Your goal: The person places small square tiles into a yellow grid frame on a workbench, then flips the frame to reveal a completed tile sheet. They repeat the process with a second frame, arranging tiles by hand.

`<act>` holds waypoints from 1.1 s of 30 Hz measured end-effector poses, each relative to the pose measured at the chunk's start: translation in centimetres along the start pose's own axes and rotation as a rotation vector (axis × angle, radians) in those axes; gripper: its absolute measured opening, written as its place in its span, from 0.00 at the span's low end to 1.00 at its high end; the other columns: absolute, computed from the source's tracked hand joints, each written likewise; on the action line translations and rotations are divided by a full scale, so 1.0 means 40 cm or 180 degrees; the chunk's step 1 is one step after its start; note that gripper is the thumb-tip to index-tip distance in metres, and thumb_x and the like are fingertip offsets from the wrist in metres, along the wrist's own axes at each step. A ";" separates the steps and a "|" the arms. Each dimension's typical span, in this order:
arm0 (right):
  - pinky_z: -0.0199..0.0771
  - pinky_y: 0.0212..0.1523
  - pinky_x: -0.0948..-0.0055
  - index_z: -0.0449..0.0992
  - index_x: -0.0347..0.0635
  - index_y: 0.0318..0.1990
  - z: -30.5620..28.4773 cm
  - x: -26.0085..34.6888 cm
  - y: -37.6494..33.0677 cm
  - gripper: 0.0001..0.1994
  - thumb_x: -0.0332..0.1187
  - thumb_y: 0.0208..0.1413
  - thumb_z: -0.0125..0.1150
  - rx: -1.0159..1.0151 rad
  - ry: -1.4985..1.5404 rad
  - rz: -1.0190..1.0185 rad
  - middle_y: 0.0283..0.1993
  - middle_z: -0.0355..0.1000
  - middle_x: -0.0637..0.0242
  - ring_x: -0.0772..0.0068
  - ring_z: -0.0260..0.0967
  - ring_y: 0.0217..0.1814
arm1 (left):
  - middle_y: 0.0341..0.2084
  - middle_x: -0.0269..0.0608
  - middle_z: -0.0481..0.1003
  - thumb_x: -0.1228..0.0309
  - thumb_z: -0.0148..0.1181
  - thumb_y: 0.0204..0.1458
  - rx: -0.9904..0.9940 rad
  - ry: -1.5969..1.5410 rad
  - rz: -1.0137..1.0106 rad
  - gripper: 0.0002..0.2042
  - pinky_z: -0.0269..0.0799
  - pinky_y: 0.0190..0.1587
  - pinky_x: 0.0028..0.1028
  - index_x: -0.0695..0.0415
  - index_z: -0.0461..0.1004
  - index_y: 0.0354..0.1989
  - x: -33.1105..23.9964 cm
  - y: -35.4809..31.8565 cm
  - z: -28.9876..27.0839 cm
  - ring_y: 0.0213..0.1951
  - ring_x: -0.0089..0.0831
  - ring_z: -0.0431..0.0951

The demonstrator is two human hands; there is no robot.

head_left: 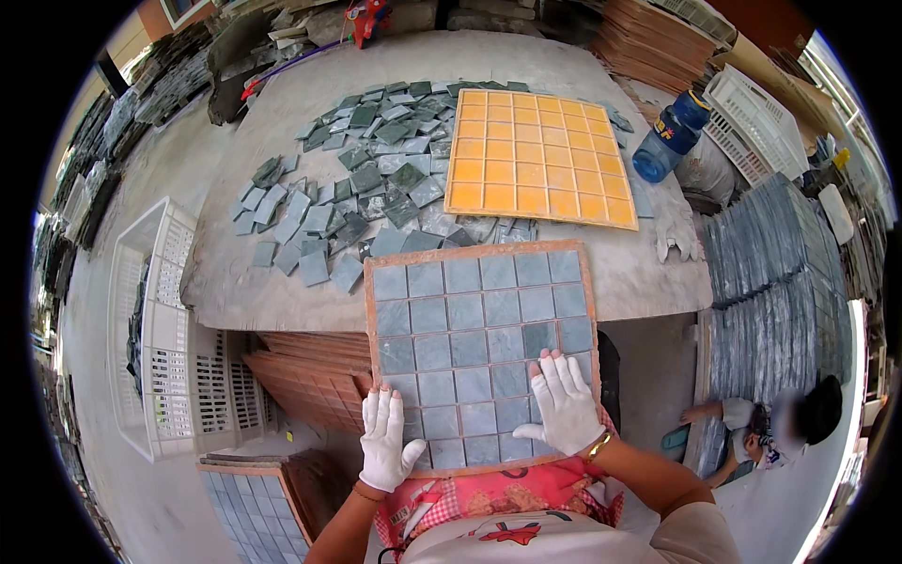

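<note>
"Grey-green stone, isn't it, those square tiles (505, 341) set in rows?"

"Looks like stone, with thin straight joints between. One toward the right is darker and greener. They sit inside a brown frame (474, 251) with a rough, narrow rim."

"Where is that frame, exactly?"

"At the near side, in front of the person's body. Its far part overlaps the near edge of the desk (648, 296), and its near edge is right by the pink apron (554, 477)."

"And the hands?"

"Both in white gloves, bare at the fingertips. The left hand (385, 439) lies flat along the left rim, fingers together, thumb out. The right hand (566, 406) is flat on the tiles near the right rim, thumb spread wide. Neither is pinching anything that I can see."

"What's heaped farther off?"

"Loose stone pieces (395, 160), mostly squarish and flat, overlapping at all angles. To their right lies a yellow tray (529, 150), ribbed into square cells, partly covering the pieces."

"Anything beside that?"

"A see-through blue bottle (661, 146) with a dark top, and nearer, at the desk's right edge, a limp, greyish glove (675, 230)."
</note>
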State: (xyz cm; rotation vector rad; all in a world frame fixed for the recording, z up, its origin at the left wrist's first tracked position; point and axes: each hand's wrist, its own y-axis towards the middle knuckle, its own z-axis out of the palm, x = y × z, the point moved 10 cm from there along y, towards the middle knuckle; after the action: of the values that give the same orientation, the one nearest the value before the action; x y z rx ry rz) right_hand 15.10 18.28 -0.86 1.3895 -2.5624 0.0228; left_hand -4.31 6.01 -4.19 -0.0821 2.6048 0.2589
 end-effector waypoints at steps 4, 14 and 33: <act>0.46 0.68 0.53 0.63 0.30 0.57 0.044 0.196 0.092 0.45 0.59 0.38 0.61 -0.0134 0.0583 -0.0599 0.62 0.58 0.45 0.47 0.52 0.67 | 0.64 0.63 0.52 0.43 0.39 0.58 -0.0192 -0.0373 -0.0008 0.40 0.48 0.65 0.47 0.68 0.48 0.66 -0.002 0.015 -0.018 0.65 0.62 0.50; 0.48 0.68 0.53 0.61 0.28 0.58 0.087 0.360 0.157 0.41 0.52 0.43 0.64 -0.0349 0.1847 -0.1040 0.64 0.56 0.45 0.43 0.50 0.68 | 0.64 0.60 0.54 0.46 0.39 0.60 -0.0379 -0.2111 -0.1277 0.38 0.57 0.63 0.35 0.65 0.43 0.68 0.085 -0.026 -0.011 0.62 0.46 0.61; 0.54 0.64 0.50 0.55 0.39 0.64 -0.021 0.105 -0.041 0.39 0.40 0.45 0.66 -0.0776 0.1755 -0.0533 0.62 0.58 0.44 0.42 0.54 0.65 | 0.62 0.61 0.56 0.41 0.42 0.55 -0.0019 0.0532 -0.0008 0.40 0.45 0.65 0.51 0.68 0.54 0.63 -0.073 -0.030 -0.007 0.65 0.59 0.51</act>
State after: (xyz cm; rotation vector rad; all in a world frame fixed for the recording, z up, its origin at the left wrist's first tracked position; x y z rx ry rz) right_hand 14.41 14.02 0.65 1.2812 -1.9266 0.0551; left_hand -1.81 4.80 -2.69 -0.1138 2.7697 0.2694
